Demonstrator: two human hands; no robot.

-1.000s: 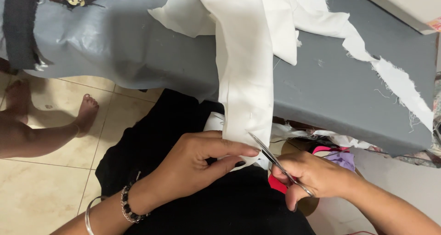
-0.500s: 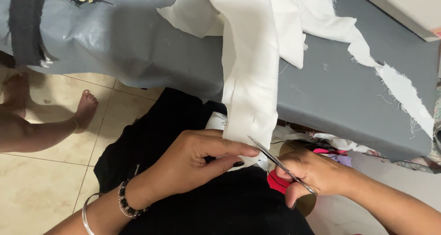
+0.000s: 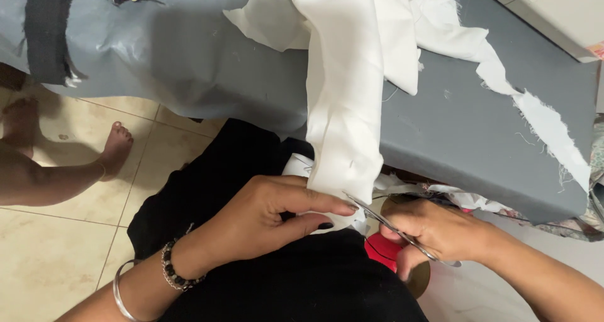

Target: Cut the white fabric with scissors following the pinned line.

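A long strip of white cloth (image 3: 343,108) hangs from the grey-covered table (image 3: 453,139) down over my lap. My left hand (image 3: 277,212) pinches the lower end of this cloth between thumb and fingers. My right hand (image 3: 440,231) grips a pair of metal scissors (image 3: 377,218), with the blades at the bottom edge of the cloth, right by my left fingertips. A bangle and a bead bracelet (image 3: 173,271) sit on my left wrist. Black fabric (image 3: 296,284) covers my lap under both hands.
More white cloth and a frayed strip (image 3: 541,124) lie on the table top. Another person's bare foot and leg (image 3: 113,149) rest on the tiled floor at left. A red object (image 3: 384,249) lies below my right hand. A dark embroidered piece (image 3: 44,32) hangs at the upper left.
The view has shifted slightly, and the cloth and both hands stay together. The scissors remain at the cloth's lower edge with little visible movement.
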